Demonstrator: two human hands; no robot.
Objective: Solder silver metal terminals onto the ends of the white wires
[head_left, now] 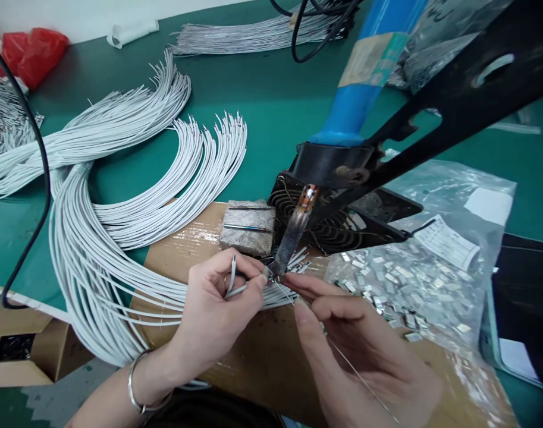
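Observation:
My left hand (217,303) pinches a white cable (239,289) near its stripped end, with a thin conductor curling up between the fingers. My right hand (360,356) holds a thin silvery wire (360,374) that runs down across the palm, and its fingertips reach toward the left hand. Just above both hands, a blue-handled soldering iron (347,104) points down in a black clamp, and its flat metal blade (292,235) ends by the left fingertips. A large bundle of white cables (119,291) curves in from the left, passing under my left hand.
A grey block (247,229) with metal strips sits on cardboard (186,255) behind my hands. A black fan guard (325,220) lies behind the blade. To the right, a plastic bag (400,291) holds several small metal pieces. More cable bundles (262,38) lie on the green mat.

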